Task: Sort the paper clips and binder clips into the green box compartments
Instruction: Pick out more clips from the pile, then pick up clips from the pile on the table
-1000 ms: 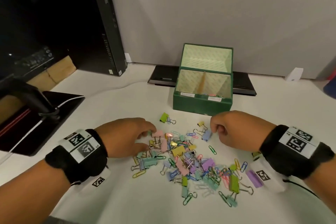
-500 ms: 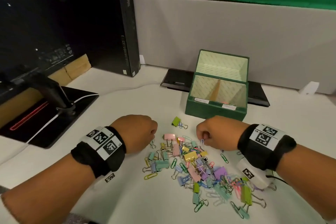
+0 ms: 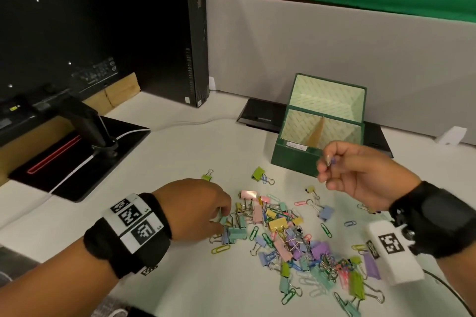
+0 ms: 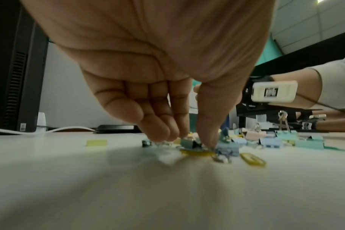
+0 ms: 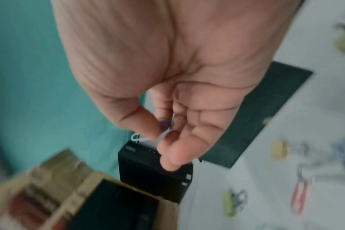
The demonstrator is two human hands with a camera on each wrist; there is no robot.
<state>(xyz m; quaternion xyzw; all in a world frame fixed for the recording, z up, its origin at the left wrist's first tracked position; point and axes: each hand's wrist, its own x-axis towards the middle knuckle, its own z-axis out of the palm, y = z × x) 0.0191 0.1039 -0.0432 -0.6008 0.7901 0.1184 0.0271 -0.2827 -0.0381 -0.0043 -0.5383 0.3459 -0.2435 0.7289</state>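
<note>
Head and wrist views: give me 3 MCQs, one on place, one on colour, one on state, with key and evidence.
1. Where is the right hand?
A. Raised in front of the green cardboard box
B. Flat on the table
C. Inside the box

2. What colours are the paper clips that the right hand pinches?
A. Red and yellow
B. Blue and white
C. Green and pink

3. What is the left hand doing?
A. Lying open and idle
B. Holding the box
C. Pinching at the pile of pastel clips

Key: A, head view shows it lifted before the box front; B, right wrist view shows both colours; C, left wrist view shows fingertips closing on the pile.
</note>
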